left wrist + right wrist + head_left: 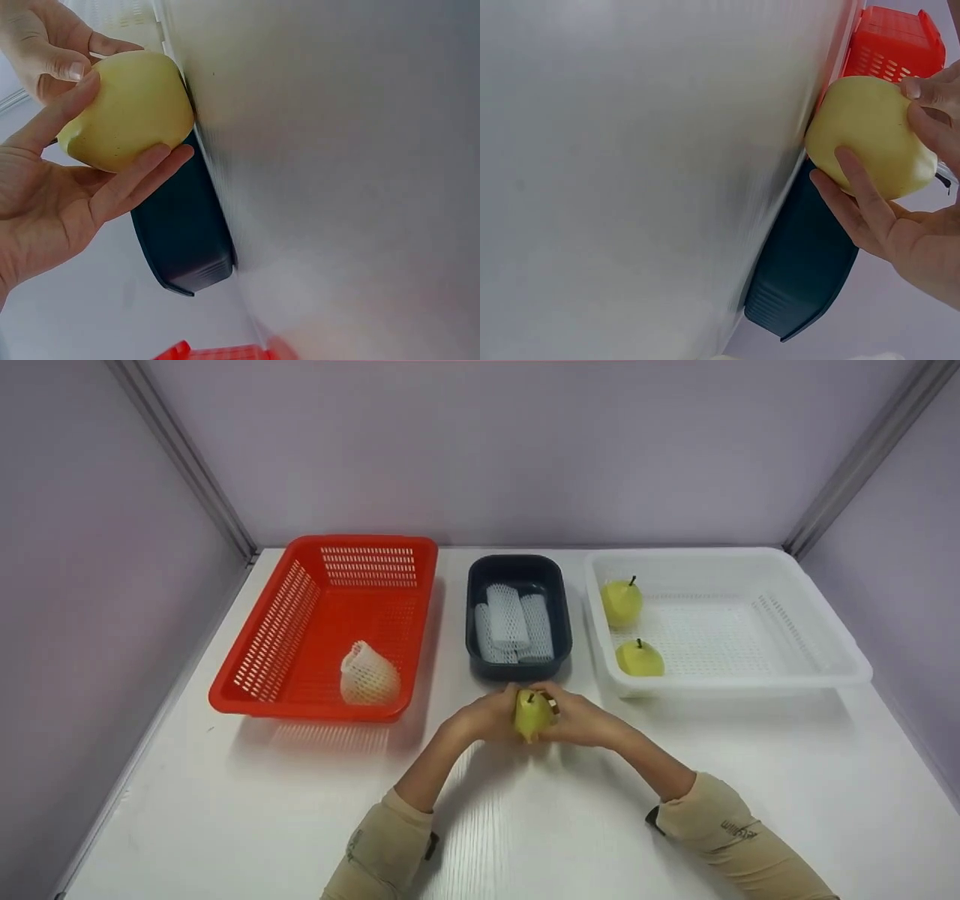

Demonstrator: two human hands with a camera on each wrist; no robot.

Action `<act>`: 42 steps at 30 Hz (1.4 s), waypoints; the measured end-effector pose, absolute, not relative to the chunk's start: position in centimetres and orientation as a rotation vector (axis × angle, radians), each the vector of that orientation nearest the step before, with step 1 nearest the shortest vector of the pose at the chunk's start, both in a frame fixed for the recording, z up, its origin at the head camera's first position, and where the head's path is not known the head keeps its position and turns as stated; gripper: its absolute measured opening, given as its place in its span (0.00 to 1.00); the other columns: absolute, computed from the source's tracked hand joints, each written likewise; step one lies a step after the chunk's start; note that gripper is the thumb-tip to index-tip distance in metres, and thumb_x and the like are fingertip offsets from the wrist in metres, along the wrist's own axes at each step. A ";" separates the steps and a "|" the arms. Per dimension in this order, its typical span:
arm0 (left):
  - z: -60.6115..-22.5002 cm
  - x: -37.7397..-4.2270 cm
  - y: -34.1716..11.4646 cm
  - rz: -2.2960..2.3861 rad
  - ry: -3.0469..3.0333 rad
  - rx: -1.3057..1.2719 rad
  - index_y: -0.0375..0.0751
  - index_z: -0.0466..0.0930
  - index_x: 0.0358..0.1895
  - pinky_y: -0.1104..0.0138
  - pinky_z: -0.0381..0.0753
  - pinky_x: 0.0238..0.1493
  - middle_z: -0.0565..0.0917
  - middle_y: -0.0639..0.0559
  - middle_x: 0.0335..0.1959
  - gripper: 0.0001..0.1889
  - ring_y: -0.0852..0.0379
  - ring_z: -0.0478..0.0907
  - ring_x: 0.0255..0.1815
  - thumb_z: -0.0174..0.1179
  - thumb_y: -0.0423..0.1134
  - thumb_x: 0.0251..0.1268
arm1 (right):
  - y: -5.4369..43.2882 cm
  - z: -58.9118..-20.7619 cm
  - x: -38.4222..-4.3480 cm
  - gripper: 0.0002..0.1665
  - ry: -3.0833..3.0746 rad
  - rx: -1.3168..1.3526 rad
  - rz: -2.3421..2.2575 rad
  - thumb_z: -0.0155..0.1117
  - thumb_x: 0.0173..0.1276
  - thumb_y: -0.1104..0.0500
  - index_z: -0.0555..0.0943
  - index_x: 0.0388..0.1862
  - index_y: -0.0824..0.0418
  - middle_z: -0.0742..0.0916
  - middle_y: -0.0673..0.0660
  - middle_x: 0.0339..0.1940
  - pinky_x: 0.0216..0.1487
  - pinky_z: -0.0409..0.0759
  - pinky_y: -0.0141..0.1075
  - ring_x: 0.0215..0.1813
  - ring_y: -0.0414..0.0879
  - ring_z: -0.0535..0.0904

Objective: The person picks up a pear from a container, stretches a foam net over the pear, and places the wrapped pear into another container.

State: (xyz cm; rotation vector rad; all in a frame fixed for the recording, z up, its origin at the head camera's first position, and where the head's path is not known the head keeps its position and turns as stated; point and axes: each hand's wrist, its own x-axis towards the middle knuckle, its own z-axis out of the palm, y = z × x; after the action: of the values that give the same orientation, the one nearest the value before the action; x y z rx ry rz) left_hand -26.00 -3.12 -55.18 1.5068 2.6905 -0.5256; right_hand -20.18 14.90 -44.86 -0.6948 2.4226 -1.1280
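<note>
A yellow-green pear [532,715], its dark stem pointing up, is held between both hands in front of the dark blue bin. My left hand [493,715] grips its left side, with thumb and fingers spread round it in the left wrist view. From the other side my right hand [583,721] holds it, fingertips pressed to the skin in the right wrist view. Just behind the hands, the dark blue bin [519,670] contains several white foam net sleeves [508,617]. The pear [135,112] is bare, with no sleeve round it.
On the left stands a red basket [307,709] containing a pear in a foam net sleeve [369,675]. A white basket [750,682] on the right holds two bare pears [622,602] along its left side. Pale walls enclose the white table [525,840] at back and sides.
</note>
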 end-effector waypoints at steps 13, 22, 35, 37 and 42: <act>-52.0 -25.0 -3.4 0.367 2.591 1.021 0.27 0.68 0.54 0.60 0.64 0.57 0.78 0.45 0.36 0.29 0.52 0.75 0.41 0.54 0.51 0.63 | 14.9 -44.9 -20.2 0.40 2.381 -0.689 -1.170 0.70 0.50 0.61 0.63 0.61 0.64 0.74 0.64 0.56 0.53 0.70 0.49 0.58 0.59 0.69; -44.0 -20.4 -3.6 0.793 2.523 0.672 0.25 0.59 0.58 0.61 0.72 0.48 0.75 0.43 0.40 0.37 0.52 0.72 0.41 0.68 0.41 0.48 | 14.9 -45.0 -20.1 0.40 2.376 -0.697 -1.176 0.71 0.51 0.60 0.63 0.61 0.64 0.73 0.63 0.57 0.54 0.69 0.49 0.59 0.58 0.68; -42.1 -19.8 -3.9 0.953 2.534 0.642 0.33 0.59 0.62 0.58 0.70 0.51 0.70 0.39 0.53 0.39 0.48 0.70 0.50 0.69 0.44 0.50 | 15.1 -44.7 -19.9 0.41 2.366 -0.700 -1.202 0.71 0.54 0.57 0.62 0.63 0.66 0.70 0.64 0.62 0.56 0.67 0.51 0.61 0.60 0.66; -41.8 -19.9 -4.0 1.000 2.537 0.614 0.33 0.56 0.65 0.57 0.68 0.54 0.67 0.38 0.59 0.40 0.48 0.68 0.55 0.66 0.45 0.54 | 15.1 -44.6 -19.9 0.42 2.364 -0.672 -1.206 0.71 0.54 0.55 0.61 0.64 0.66 0.69 0.63 0.63 0.56 0.68 0.50 0.62 0.60 0.65; -41.4 -20.5 -4.2 1.340 2.516 0.587 0.31 0.59 0.65 0.58 0.67 0.57 0.68 0.37 0.60 0.34 0.46 0.68 0.59 0.60 0.46 0.62 | 15.5 -43.8 -20.0 0.42 2.335 -0.629 -1.248 0.70 0.55 0.54 0.61 0.64 0.64 0.67 0.62 0.65 0.55 0.69 0.49 0.64 0.62 0.61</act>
State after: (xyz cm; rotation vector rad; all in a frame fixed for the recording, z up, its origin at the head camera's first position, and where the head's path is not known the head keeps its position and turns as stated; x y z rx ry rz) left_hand -20.50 -4.19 -41.37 0.5870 2.5165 1.3397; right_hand -20.01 15.47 -43.84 -0.6287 2.3349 -1.2480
